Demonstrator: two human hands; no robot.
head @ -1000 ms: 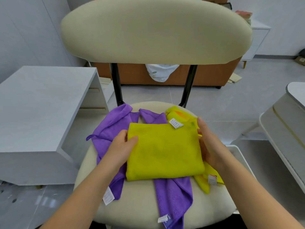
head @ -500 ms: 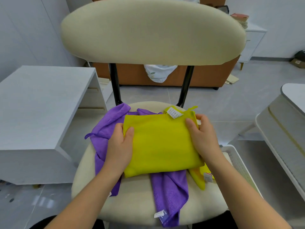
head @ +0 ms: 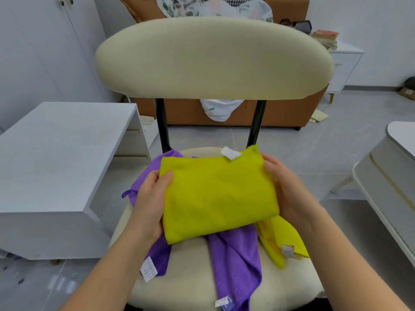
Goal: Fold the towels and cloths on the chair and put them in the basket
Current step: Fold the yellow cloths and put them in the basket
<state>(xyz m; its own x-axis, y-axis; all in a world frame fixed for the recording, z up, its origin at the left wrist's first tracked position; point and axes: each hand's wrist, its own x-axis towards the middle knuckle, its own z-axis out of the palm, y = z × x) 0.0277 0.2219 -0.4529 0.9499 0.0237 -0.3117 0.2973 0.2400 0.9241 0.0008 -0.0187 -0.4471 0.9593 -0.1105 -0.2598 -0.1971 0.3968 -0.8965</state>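
A folded yellow-green cloth is held just above the cream chair seat. My left hand grips its left edge with the thumb on top. My right hand grips its right edge. A white label sticks up at the cloth's far edge. Under it lie unfolded purple cloths, spread to the left and toward the front of the seat. Another yellow cloth lies crumpled at the seat's right. The basket is not visible in this view.
The chair's cream backrest stands right behind the cloths. A white side table is at the left. A white cabinet is at the right. A brown sofa with laundry stands beyond the chair.
Both hands have lifted the folded yellow-green cloth off the seat and tilted it toward me. The view has tipped up, and the white basket rim at the right is gone from sight.
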